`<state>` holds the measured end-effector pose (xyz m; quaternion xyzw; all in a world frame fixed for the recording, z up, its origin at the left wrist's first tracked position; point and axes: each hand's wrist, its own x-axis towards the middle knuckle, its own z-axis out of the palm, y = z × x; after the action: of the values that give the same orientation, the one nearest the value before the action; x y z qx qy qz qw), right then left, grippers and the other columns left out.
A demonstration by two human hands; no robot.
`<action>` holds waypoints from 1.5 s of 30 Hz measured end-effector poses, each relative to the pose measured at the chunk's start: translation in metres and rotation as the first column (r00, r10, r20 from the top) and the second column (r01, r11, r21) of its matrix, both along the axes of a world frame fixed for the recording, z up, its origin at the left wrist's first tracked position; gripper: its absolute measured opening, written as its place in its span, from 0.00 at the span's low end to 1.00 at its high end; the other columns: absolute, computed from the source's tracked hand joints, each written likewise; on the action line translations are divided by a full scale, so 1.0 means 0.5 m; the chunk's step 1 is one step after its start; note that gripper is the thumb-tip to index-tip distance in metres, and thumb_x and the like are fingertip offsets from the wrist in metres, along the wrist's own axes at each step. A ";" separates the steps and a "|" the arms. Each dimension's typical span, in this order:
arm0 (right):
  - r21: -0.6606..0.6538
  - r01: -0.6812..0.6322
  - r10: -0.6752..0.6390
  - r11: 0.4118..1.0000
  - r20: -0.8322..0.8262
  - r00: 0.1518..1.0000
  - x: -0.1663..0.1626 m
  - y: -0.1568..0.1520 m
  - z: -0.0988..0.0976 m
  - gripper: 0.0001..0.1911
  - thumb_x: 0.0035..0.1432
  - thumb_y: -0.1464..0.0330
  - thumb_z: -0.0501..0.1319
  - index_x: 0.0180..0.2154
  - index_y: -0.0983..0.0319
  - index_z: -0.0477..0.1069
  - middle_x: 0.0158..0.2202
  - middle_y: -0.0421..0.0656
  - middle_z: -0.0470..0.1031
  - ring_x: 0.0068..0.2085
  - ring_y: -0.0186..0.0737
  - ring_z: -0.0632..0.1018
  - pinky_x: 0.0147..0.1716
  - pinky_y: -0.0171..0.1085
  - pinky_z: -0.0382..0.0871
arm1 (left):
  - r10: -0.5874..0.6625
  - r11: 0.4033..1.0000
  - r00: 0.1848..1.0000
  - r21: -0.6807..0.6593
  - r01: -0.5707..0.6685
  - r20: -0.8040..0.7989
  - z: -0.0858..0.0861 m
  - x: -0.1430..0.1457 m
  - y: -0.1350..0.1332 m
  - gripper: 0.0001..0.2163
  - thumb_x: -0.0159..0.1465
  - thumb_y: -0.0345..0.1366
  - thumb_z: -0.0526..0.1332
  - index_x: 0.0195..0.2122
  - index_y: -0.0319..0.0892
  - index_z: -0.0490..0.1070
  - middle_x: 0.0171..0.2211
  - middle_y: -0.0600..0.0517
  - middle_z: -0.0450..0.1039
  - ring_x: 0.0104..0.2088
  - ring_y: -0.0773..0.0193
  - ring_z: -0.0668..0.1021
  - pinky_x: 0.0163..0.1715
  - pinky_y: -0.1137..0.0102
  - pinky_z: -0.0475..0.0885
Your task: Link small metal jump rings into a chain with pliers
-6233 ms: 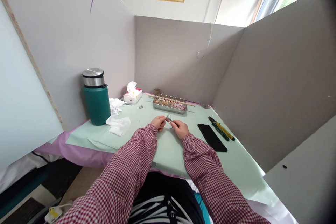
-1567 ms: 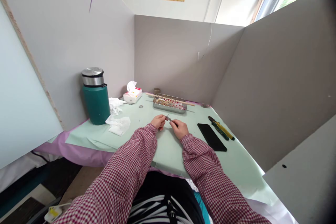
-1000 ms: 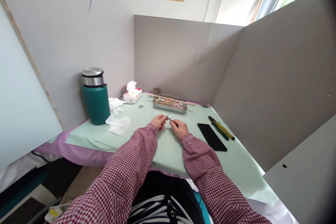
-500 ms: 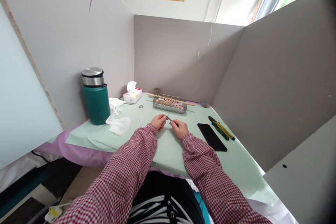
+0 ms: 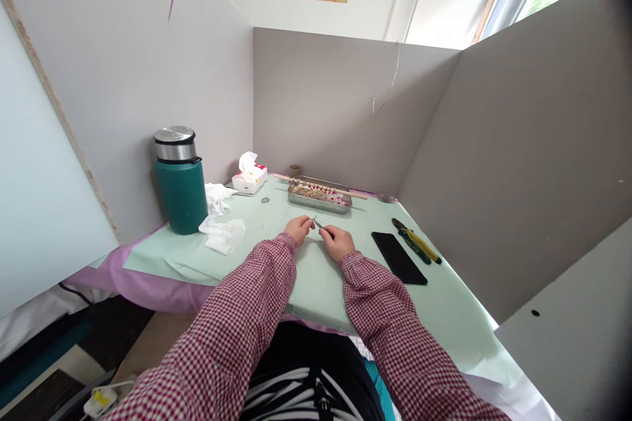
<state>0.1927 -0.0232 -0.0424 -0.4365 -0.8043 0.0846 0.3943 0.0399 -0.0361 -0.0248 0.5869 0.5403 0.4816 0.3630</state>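
In the middle of the table my right hand (image 5: 338,243) is closed around a slim pointed metal tool (image 5: 318,224). Its tip points left, towards my left hand; whether it is tweezers or fine pliers is too small to tell. My left hand (image 5: 299,229) pinches a tiny thin piece (image 5: 315,218) between thumb and fingertips, and the tool's tip meets or nearly meets it. What the piece is cannot be made out. Beyond both hands stands a metal tray (image 5: 320,206) of small red, white and golden beads, with a wooden stick (image 5: 358,196) lying across it.
A black phone-like slab (image 5: 399,258) and yellow-green pliers (image 5: 417,241) lie at right. To the left are a green flask (image 5: 181,197), crumpled tissues (image 5: 224,237) and a tissue pack (image 5: 249,179). A tape roll (image 5: 295,170) sits behind the tray. Grey partitions (image 5: 345,92) enclose the table.
The tool's tip and the tiny piece have shifted slightly, and my left fingers have turned a little. Both hands stay in the same place; the rest looks unchanged.
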 end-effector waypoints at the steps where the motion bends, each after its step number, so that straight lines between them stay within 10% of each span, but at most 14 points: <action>1: 0.004 0.016 -0.016 1.000 0.015 1.000 -0.002 0.000 0.000 0.15 0.55 0.59 0.51 0.30 0.59 0.73 0.26 0.40 0.73 0.28 0.35 0.71 0.28 0.32 0.59 | 0.043 0.999 0.997 0.035 -0.041 -0.057 0.000 -0.001 0.001 0.08 0.56 0.33 0.51 0.23 0.40 0.66 0.14 0.58 0.55 0.14 0.73 0.59 0.15 0.76 0.54; 6: 0.006 0.040 -0.040 0.999 0.030 0.999 -0.006 -0.001 -0.001 0.15 0.56 0.60 0.50 0.30 0.59 0.73 0.26 0.40 0.73 0.28 0.35 0.71 0.29 0.31 0.59 | 0.132 0.985 0.970 0.141 -0.104 -0.206 0.002 -0.004 0.003 0.08 0.55 0.33 0.52 0.21 0.40 0.67 0.15 0.57 0.59 0.20 0.71 0.63 0.21 0.76 0.58; 29: 0.016 -0.020 0.020 1.000 -0.021 1.000 -0.001 -0.004 0.000 0.16 0.57 0.60 0.50 0.32 0.60 0.73 0.28 0.40 0.73 0.30 0.35 0.71 0.31 0.31 0.61 | -0.145 0.986 0.988 -0.078 0.149 0.058 0.006 0.009 -0.015 0.11 0.61 0.37 0.47 0.34 0.37 0.66 0.12 0.61 0.52 0.09 0.76 0.55 0.10 0.77 0.52; 45: 0.044 0.056 -0.059 0.997 0.079 0.995 -0.004 -0.006 -0.001 0.14 0.57 0.62 0.51 0.33 0.59 0.73 0.30 0.41 0.74 0.31 0.35 0.72 0.32 0.31 0.61 | 0.109 0.990 0.865 0.130 -0.051 -0.490 0.002 0.005 0.001 0.15 0.58 0.36 0.47 0.28 0.41 0.72 0.22 0.54 0.67 0.26 0.67 0.68 0.32 0.73 0.62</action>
<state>0.1908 -0.0260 -0.0427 -0.4540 -0.8081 0.0387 0.3732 0.0427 -0.0354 -0.0236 0.6874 0.6111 0.3593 0.1581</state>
